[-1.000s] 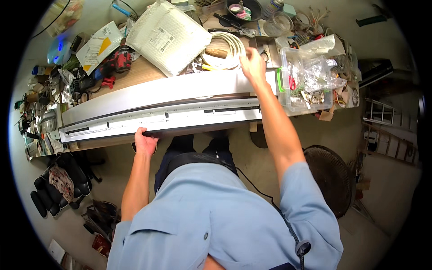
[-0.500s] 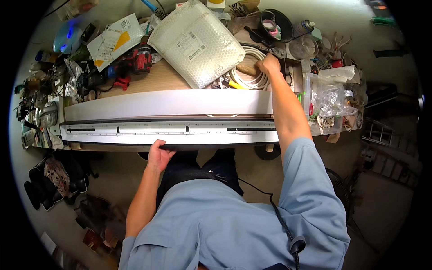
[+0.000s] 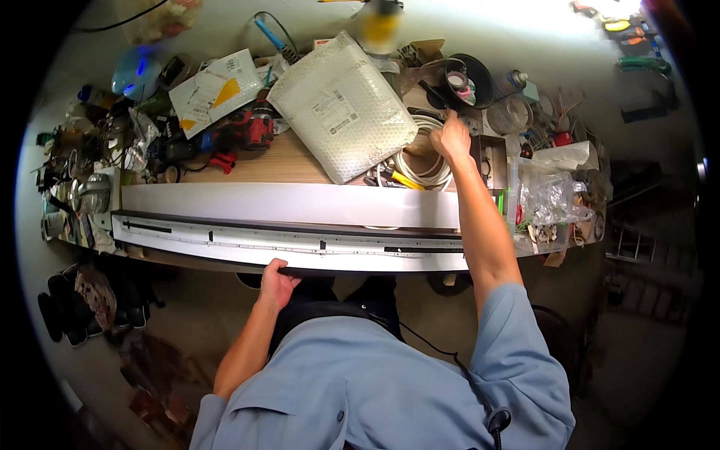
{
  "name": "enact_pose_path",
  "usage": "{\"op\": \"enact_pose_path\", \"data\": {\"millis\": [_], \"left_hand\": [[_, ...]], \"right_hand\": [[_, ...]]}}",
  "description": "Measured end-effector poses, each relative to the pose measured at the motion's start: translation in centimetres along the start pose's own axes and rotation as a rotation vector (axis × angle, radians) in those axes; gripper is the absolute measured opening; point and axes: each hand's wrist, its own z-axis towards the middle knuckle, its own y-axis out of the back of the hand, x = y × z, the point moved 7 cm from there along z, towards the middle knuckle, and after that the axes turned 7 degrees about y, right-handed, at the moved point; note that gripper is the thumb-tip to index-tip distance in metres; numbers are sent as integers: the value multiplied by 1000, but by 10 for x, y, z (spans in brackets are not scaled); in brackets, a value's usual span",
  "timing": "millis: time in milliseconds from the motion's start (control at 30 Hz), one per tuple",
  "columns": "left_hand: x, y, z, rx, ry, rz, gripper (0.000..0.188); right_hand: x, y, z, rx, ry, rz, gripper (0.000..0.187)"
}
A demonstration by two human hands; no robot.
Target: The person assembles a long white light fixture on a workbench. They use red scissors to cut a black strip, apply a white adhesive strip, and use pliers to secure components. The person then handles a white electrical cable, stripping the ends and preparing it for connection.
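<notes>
Across the front of the bench lies a long, narrow light housing [image 3: 352, 257], white inside with a black rim and thin strips running along it. My left hand [image 3: 277, 285] grips its front edge, thumb on top and fingers mostly hidden below. My right hand [image 3: 452, 139] reaches over the right edge of a coil of white cable [image 3: 439, 178], close to a black bowl [image 3: 484, 79]. Its fingers are curled, and whatever they hold is hidden. A yellow-ended tool [image 3: 406, 181] pokes out below the coil. Behind the housing stretches a flat white strip [image 3: 300, 204].
A bubble-wrapped parcel [image 3: 341, 112] leans across the bench middle. Left of it are a red and black power drill [image 3: 256, 131] and a white packet [image 3: 217, 90]. A clear plastic bin [image 3: 551, 191] of bags stands at right. A black cord [image 3: 427, 343] crosses my front.
The view has tilted, so the bench sits lower in the picture. My right hand has shifted slightly farther off over the coil, nearer the bowl. My left hand stays at the housing's edge.
</notes>
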Motion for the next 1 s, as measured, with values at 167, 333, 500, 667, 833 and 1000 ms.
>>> {"op": "enact_pose_path", "data": {"millis": [167,333,500,667,833,1000], "left_hand": [[4,-8,-28,-39,227,276,67],[-26,-39,-63,56,80,909,59],[-92,-106,-51,93,-373,536,41],[-143,-165,7,86,-575,321,68],[-180,-243,-63,471,-749,156,97],[-129,-263,-145,749,-869,349,130]], "right_hand": [[86,-24,20,30,92,274,69],[93,-30,17,-32,55,538,46],[131,16,-35,-88,205,829,35],[148,58,-101,-130,369,1025,18],[120,93,-154,-188,392,1271,14],[142,110,-213,-88,480,1263,19]]}}
